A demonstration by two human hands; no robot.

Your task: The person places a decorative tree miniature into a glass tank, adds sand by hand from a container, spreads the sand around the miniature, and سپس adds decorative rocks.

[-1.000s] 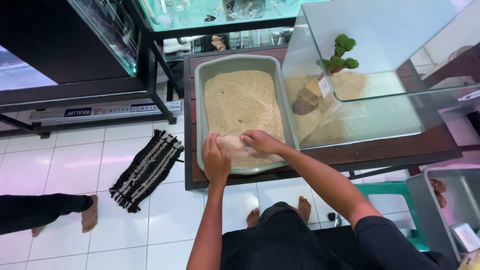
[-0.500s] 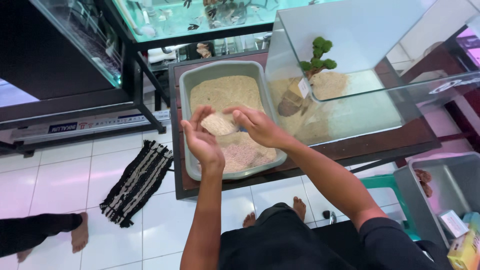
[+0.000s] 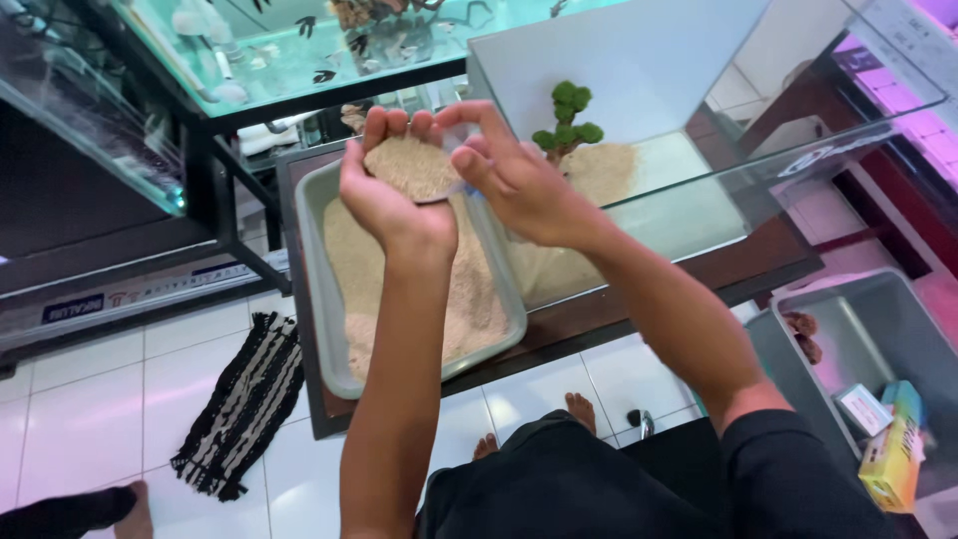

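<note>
Aquarium shop — stocked fish tanks (image 3: 299, 50) on racks

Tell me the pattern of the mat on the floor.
Black with pale stripes and fringed ends; the mat shows in the head view.

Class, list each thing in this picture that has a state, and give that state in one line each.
Left hand: cupped, full of sand.
Right hand: beside the left, fingers bent.
Tray: part filled with sand.
Glass tank: open-topped, sand and a small green plant inside.

Black short-sleeved shirt (image 3: 798, 469), black shorts (image 3: 559, 489), barefoot (image 3: 581, 407). Forearms and both hands bare, no gloves, no rings.
</note>
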